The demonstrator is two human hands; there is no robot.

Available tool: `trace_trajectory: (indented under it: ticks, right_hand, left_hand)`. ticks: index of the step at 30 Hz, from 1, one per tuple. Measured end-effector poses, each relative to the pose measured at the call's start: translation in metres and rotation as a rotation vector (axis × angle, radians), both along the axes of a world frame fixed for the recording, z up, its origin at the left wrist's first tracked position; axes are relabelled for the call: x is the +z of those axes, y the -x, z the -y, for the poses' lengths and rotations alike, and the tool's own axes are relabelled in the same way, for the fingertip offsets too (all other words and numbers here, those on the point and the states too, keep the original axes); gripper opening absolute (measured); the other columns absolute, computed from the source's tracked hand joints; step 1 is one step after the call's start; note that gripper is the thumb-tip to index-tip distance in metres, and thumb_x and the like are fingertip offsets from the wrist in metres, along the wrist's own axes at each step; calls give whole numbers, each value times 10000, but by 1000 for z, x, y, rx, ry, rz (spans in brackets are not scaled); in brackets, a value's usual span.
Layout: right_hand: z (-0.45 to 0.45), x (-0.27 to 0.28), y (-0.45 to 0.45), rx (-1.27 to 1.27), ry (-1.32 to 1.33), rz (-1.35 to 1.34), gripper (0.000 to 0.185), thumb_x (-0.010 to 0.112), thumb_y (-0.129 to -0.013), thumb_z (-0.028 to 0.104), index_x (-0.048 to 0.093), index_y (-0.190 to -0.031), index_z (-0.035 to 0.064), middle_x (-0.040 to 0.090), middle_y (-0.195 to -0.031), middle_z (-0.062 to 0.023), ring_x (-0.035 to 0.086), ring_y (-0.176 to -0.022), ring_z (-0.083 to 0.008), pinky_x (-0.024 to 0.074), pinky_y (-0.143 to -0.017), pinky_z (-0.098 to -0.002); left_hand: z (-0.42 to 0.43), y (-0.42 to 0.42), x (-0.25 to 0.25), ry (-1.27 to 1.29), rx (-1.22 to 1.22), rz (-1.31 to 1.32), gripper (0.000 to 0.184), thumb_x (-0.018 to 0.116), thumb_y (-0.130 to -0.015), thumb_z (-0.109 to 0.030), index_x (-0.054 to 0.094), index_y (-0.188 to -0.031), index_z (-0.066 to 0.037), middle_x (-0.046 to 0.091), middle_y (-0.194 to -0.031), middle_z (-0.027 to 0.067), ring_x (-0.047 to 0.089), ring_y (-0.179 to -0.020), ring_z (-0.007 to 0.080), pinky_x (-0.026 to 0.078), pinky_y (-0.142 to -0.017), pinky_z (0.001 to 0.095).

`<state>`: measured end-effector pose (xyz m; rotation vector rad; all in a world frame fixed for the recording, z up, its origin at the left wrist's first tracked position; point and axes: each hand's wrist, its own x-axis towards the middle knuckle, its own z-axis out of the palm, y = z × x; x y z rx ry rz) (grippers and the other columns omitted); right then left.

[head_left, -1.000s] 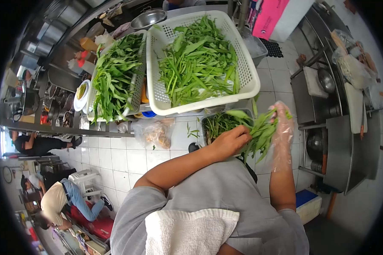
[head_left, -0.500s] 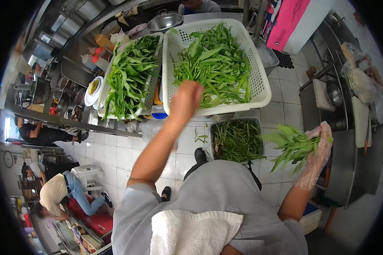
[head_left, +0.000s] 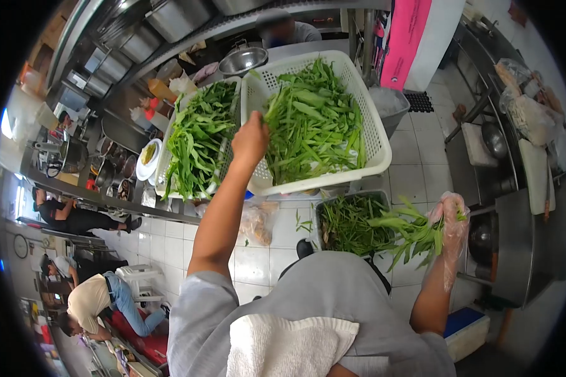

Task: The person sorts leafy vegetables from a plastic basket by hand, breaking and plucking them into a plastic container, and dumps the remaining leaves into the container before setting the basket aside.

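Greens, a loose leafy bunch [head_left: 415,235], hang from the right hand [head_left: 449,220], which is wrapped in a clear plastic glove and closed around one end of them. From where I stand, the leafy ends fan out sideways towards the bin [head_left: 387,200] of darker cuttings down near the floor; whether they touch its edge, I can't tell.

What has changed is the left hand [head_left: 251,136]. A second ago both hands were together at the bunch; now the bare left one has gone up to the near left side of the large white basket [head_left: 327,183], and the right carries the bunch alone, out to the side. So the hands are parted, one by the heaped greens [head_left: 314,119], the other with the bunch outside the basket. The left hand's fingers are curled in beside the leaves, but I can't make out whether any stem is caught in them.

The smaller basket [head_left: 226,160], piled with long leaves, sits just left of the large one. A plate [head_left: 142,173] of food is beside it, and a metal bowl [head_left: 243,60] stands beyond. Past that, another person [head_left: 302,31] is partly in view.
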<state>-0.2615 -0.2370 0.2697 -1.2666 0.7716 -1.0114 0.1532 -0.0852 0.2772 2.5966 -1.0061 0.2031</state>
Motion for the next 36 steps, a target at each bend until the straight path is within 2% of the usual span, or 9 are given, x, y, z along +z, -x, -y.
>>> trace_trajectory:
  ticks: [8, 11, 16, 22, 26, 28, 31, 35, 36]
  right_hand:
    - [-14, 19, -29, 202, 61, -134, 126, 591, -900, 156, 603, -933, 34, 535, -702, -3, 511, -621, -89, 429, -589, -262]
    - [-27, 46, -62, 266, 508, -136, 114, 655, -835, 74, 622, -940, 42, 605, -783, -40, 580, -688, -136, 476, -657, -297]
    - [-33, 81, -104, 277, 1114, -317, 171, 704, -792, 98, 665, -956, 68, 663, -938, -65, 616, -759, -211, 497, -670, -327]
    - [-30, 61, -161, 210, 1436, -367, 213, 647, -800, 133, 660, -1009, 97, 644, -955, -60, 615, -749, -222, 507, -667, -369]
    - [-20, 26, -162, 480, 1432, -522, 165, 640, -772, 143, 652, -930, 100, 629, -926, -53, 609, -732, -214, 508, -656, -368]
    - [-12, 12, -148, 324, 1557, -279, 139, 654, -757, 154, 645, -885, 100, 633, -870, -68, 614, -744, -219, 506, -660, -360]
    - [-19, 22, -132, 252, 1374, -451, 160, 658, -734, 162, 638, -865, 71, 621, -799, -87, 611, -697, -220, 497, -592, -338]
    - [36, 39, -91, 234, 26, -445, 173, 565, -878, 207, 647, -889, 55, 618, -748, 1, 574, -666, -124, 461, -596, -280]
    - [45, 45, -75, 162, 28, -393, 209, 547, -901, 236, 647, -915, 53, 625, -775, 10, 552, -677, -100, 441, -588, -271]
  left_hand:
    - [-32, 23, 48, 537, -220, -231, 208, 577, -923, -212, 578, -1032, -35, 579, -652, 84, 531, -560, 178, 416, -546, 314]
    - [-34, 45, 53, 554, -196, -677, 259, 511, -966, -249, 632, -961, -20, 554, -661, -11, 442, -564, 66, 361, -525, 233]
    - [-29, 72, 47, 495, -240, -741, 247, 496, -973, -234, 627, -972, -24, 574, -687, -5, 446, -575, 68, 365, -542, 227]
    - [-22, 121, 55, 405, -389, -628, 219, 472, -980, -205, 596, -988, -24, 647, -763, 46, 548, -468, 110, 430, -332, 246]
    - [-12, 132, 20, 460, -537, -637, 136, 530, -938, -131, 592, -901, -16, 614, -727, 129, 590, -578, 239, 475, -534, 349]
    - [-8, 147, 20, 426, -561, -524, 103, 555, -908, -92, 590, -880, 0, 581, -727, 168, 574, -657, 342, 456, -622, 400]
    - [1, 165, 14, 507, -672, -404, 96, 554, -916, -81, 597, -910, 4, 576, -758, 156, 571, -671, 295, 459, -621, 362]
    - [4, 198, -8, 578, -744, -469, 98, 558, -910, -71, 575, -923, 24, 564, -828, 173, 558, -751, 344, 449, -655, 388]
    - [4, 205, -25, 500, -784, -484, 126, 574, -899, -78, 586, -969, 25, 575, -883, 172, 572, -830, 360, 473, -707, 402]
